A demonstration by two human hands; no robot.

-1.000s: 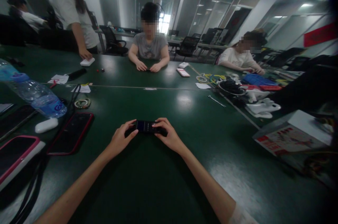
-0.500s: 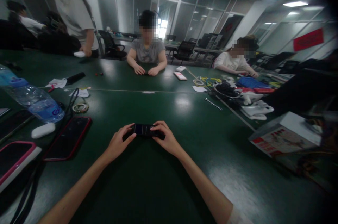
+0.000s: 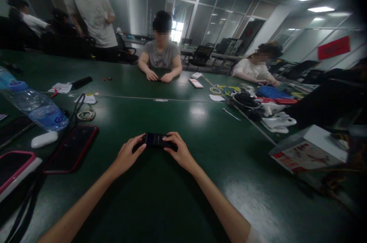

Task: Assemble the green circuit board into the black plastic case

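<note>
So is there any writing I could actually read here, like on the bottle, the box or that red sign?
None can be read.
Water bottle label: blue marks, too blurred.
Box: red print, too small.
Red sign on the glass wall: no legible characters.
Dark phone, held at its ends by the left hand and right hand: its screen shows nothing legible.

We see one small black phone, slim and rectangular, lying flat on the dark green table, long side running left-right. Screen faces up, dimly lit, content too small to read. It sits near-centre of the scene, slightly left of middle. Its left end is pinched by our left hand, its right end covered by our right hand; only the middle strip shows.
</note>
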